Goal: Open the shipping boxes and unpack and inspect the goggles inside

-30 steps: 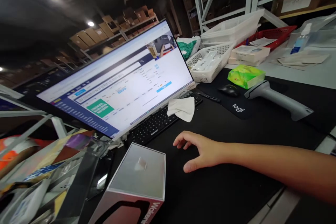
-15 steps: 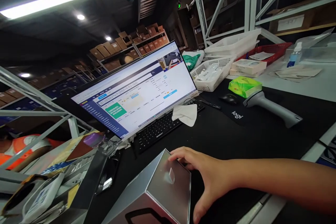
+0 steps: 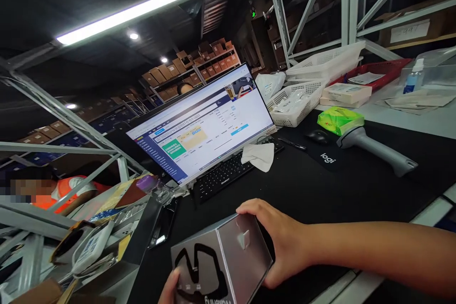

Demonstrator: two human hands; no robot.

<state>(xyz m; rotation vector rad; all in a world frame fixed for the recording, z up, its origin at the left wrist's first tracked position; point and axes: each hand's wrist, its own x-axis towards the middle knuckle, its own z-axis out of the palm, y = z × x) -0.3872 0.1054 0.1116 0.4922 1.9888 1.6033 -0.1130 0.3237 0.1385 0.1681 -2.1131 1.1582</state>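
A silver-grey box (image 3: pixel 245 254) with a black angular outline printed on its front is held low in front of me, tilted, above the black desk mat. My right hand (image 3: pixel 281 232) grips its right end, fingers over the top edge and thumb below at the lower corner. At the bottom edge of the view my left hand (image 3: pixel 168 289) shows mostly its thumb, pressed on the printed front; its other fingers are hidden. A small pale tab (image 3: pixel 244 239) marks the box's end face.
Behind the box stand a monitor (image 3: pixel 210 133) and a keyboard (image 3: pixel 223 183) with a white cloth (image 3: pixel 261 156) on it. A phone (image 3: pixel 163 223) lies left. To the right are a mouse (image 3: pixel 318 137), a scanner (image 3: pixel 381 149), a green packet (image 3: pixel 340 120) and a white basket (image 3: pixel 297 104). Another person (image 3: pixel 71 190) is far left.
The box has been turned so more of its printed front faces me. My left thumb has come into view on it. The right hand still holds the end, its thumb now against the box.
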